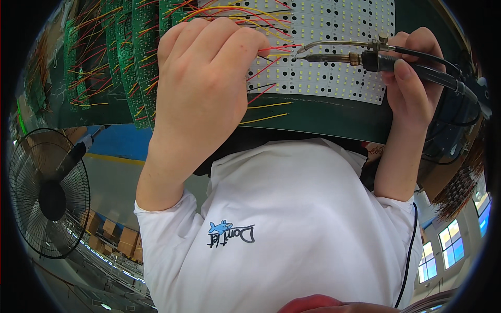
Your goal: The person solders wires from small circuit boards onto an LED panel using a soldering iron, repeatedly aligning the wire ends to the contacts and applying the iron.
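Note:
A white LED panel (347,31) with rows of small yellowish chips and black dots lies on the dark green table. My right hand (417,86) is closed round a soldering iron (339,58), which has a thin curved metal tube (339,44) fixed alongside it. The iron's tip meets the panel near its left part, by the ends of thin wires. From the left, my left hand (203,73) pinches thin wires (282,48), a red one clearest, leading to that tip. Its fingertips are partly hidden by the hand itself. More red, black and yellow wires stick out around it.
Green circuit boards (125,68) with red and yellow wires stand in rows at the left of the table (334,115). Two loose yellow wires (266,112) lie near its front edge. A black cable (454,83) trails from the iron. A floor fan (51,198) stands at left.

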`<state>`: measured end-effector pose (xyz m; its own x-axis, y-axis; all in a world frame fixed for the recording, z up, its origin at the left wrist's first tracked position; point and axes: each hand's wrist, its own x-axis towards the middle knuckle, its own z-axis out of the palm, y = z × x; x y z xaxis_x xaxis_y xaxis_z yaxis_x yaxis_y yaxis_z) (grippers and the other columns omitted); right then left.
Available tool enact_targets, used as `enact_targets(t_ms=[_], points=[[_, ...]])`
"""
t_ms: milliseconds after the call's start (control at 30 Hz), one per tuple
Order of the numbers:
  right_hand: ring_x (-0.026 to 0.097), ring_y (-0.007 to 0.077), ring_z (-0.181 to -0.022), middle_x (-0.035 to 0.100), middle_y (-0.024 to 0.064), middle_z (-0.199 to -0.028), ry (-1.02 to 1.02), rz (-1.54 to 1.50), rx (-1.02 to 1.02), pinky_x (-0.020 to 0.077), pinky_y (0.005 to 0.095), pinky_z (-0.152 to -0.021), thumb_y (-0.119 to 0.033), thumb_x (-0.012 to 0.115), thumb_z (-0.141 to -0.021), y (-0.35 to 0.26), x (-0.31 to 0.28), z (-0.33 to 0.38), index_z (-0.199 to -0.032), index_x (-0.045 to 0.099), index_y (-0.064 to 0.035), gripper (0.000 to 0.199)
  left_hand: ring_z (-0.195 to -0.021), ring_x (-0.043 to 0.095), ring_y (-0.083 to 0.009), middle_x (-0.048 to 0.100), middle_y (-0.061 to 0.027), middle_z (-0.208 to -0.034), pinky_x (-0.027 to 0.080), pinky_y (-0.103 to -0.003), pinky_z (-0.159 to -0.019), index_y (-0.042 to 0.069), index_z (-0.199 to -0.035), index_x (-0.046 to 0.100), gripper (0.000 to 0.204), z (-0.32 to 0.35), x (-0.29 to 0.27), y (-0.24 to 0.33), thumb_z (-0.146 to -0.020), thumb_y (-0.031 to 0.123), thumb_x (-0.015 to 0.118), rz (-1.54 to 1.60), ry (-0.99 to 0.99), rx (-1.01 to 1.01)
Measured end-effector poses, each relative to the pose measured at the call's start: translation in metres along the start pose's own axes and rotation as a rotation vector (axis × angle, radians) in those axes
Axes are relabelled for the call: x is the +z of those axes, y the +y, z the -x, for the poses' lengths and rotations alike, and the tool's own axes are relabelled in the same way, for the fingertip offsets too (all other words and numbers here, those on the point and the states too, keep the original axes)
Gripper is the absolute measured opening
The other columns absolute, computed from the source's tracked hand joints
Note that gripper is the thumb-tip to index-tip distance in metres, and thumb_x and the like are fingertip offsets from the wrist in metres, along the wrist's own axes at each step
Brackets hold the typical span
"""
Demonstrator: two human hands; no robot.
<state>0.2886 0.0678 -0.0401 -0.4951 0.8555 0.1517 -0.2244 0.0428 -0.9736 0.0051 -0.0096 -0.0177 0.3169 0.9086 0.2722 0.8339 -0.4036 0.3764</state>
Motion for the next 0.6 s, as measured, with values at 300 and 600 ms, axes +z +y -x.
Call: enact_targets(t_ms=[300, 600], points=[[0.05, 0.0087, -0.071, 0.061, 0.0114, -0.089, -0.014, 0.009, -0.001, 0.04, 0.019, -0.061, -0.01, 0.068, -0.089, 0.0015, -0.0007, -0.0001, -0.1, 0.048, -0.0033, 0.024, -0.082, 0.059, -0.0264, 0.065, -0.0035, -0.085, 0.043, -0.037, -0.079, 0.008, -0.096, 0.067, 0.014, -0.0006, 0.0009, -0.0009, -0.084, 0.0, 0.065, -0.008, -0.009, 0.012], [0.052, 0.0087, -0.073, 0.061, 0.0122, -0.091, -0.023, 0.002, 0.026, 0.0418, 0.0184, -0.061, -0.008, 0.066, -0.09, 0.0002, -0.0018, -0.0003, -0.102, 0.048, -0.0021, 0.022, -0.081, 0.059, -0.0264, 0.065, -0.0032, -0.084, 0.043, -0.037, -0.079, 0.008, -0.096, 0.067, 0.014, 0.0001, 0.0008, -0.0013, -0.084, 0.0, 0.065, -0.016, 0.003, 0.026]])
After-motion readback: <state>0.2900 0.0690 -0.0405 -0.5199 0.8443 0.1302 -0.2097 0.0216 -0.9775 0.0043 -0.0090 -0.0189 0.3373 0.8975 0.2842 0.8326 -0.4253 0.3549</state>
